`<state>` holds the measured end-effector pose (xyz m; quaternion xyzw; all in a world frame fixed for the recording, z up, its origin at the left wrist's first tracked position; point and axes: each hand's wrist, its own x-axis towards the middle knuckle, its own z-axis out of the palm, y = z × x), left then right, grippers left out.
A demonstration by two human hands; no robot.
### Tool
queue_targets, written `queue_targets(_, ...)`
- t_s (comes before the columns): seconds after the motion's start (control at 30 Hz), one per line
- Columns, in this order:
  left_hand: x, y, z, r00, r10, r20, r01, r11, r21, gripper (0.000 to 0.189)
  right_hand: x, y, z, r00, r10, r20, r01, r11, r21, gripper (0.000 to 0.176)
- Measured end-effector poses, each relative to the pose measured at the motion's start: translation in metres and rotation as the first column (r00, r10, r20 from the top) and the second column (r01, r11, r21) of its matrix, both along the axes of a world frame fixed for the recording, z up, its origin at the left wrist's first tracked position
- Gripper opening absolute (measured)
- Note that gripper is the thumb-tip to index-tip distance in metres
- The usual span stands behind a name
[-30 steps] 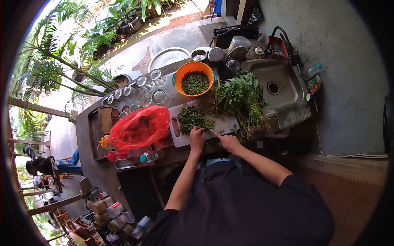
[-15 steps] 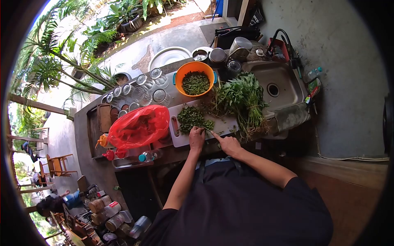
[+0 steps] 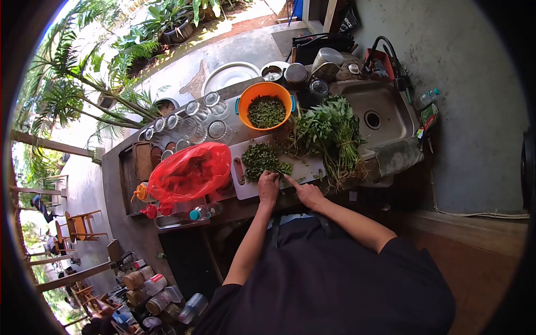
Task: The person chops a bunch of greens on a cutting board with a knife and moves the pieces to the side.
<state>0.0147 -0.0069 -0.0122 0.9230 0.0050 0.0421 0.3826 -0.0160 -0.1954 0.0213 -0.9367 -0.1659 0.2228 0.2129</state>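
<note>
Holding chopped greens [image 3: 266,113]: orange bowl [image 3: 261,90] (teal-handled)

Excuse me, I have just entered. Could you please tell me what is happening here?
Greens are being handled on a white cutting board. The person's left hand is bunched at the near edge of a chopped green pile. The right hand is close beside it, index finger extended toward it; anything in its grip is too small to make out. Beyond the board stands an orange bowl holding more cut greens. Uncut leafy stems lie to the right, near the sink.
</note>
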Motion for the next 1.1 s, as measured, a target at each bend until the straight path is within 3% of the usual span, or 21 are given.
queue_targets(0.27, -0.001, 0.001, 0.006, 1.0, 0.009, 0.004, -0.009, 1.0, -0.009, 0.011, -0.011, -0.016, 0.002, 0.999, 0.038, -0.027, -0.04, 0.996, -0.076, 0.084)
queue_targets(0.43, -0.009, -0.002, 0.014, 0.994, -0.098, 0.045, 0.091, 0.987, 0.134, 0.013, -0.007, -0.01, 0.009, 0.999, 0.033, 0.024, -0.032, 0.998, -0.046, 0.083)
queue_targets(0.93, -0.004, 0.0, 0.001, 0.994, -0.106, 0.038, 0.104, 0.993, 0.048, 0.018, -0.01, -0.005, 0.044, 1.0, -0.002, 0.01, 0.003, 0.995, -0.103, 0.079)
queue_targets(1.1, -0.004, -0.001, 0.005, 0.99, -0.123, 0.062, 0.117, 0.989, 0.093, 0.018, -0.009, 0.0, 0.047, 1.0, -0.01, -0.027, 0.006, 0.99, -0.143, 0.075)
